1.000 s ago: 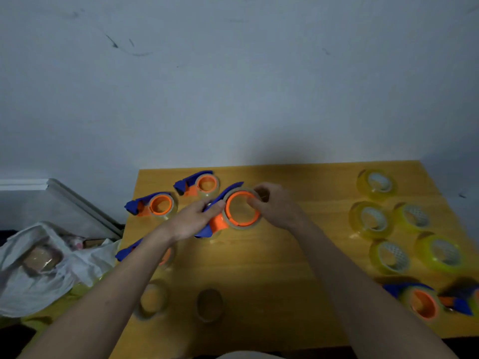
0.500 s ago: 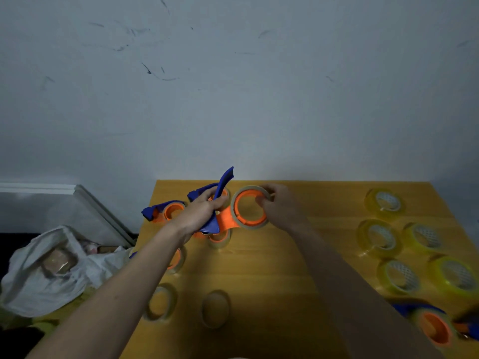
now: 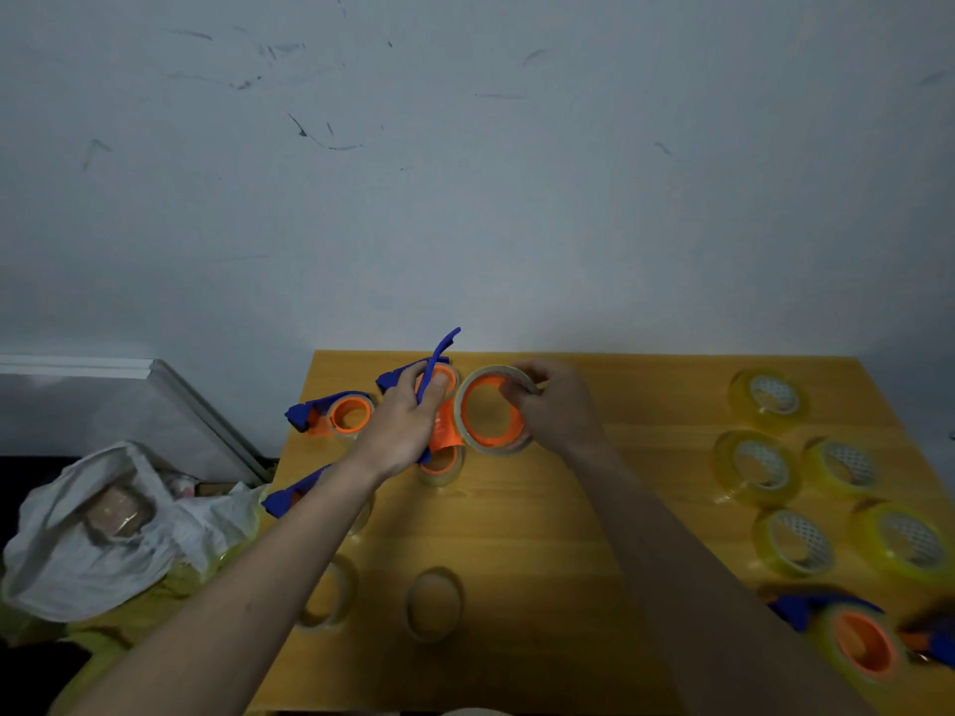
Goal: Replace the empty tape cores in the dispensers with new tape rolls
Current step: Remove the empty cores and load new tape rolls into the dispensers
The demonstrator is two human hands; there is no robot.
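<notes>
Since a second ago the dispenser (image 3: pixel 449 405) has come up off the worktop (image 3: pixel 568 534) and tilted, so its blue handle now points up toward the wall; both hands have gone up with it.

Left hand (image 3: pixel 400 426) is wrapped round the blue handle and orange body. Right hand (image 3: pixel 550 405) pinches the far rim of the empty core (image 3: pixel 491 413), a thin tan ring that sits on the orange hub, held above the back-centre of the worktop. Looks like the core is being worked off the hub.

Handling, my read:
- Core: light, thin cardboard, crushes if squeezed across. Grip the rim at one edge and pull straight along the hub axis.
- Dispenser: stiff plastic, light. Hold by handle, stay off the cutter end.
- New rolls (image 3: pixel 765 467), yellowish, lie flat at right, well apart from the hands. Heavier, smooth sides, likely slippery; take by outer edge and inner hole.

Two bare cores (image 3: pixel 433 604) lie near the front edge. More dispensers sit at left rear (image 3: pixel 336 416) and front right (image 3: pixel 852 638). White bag (image 3: pixel 103 534) off the left side.
</notes>
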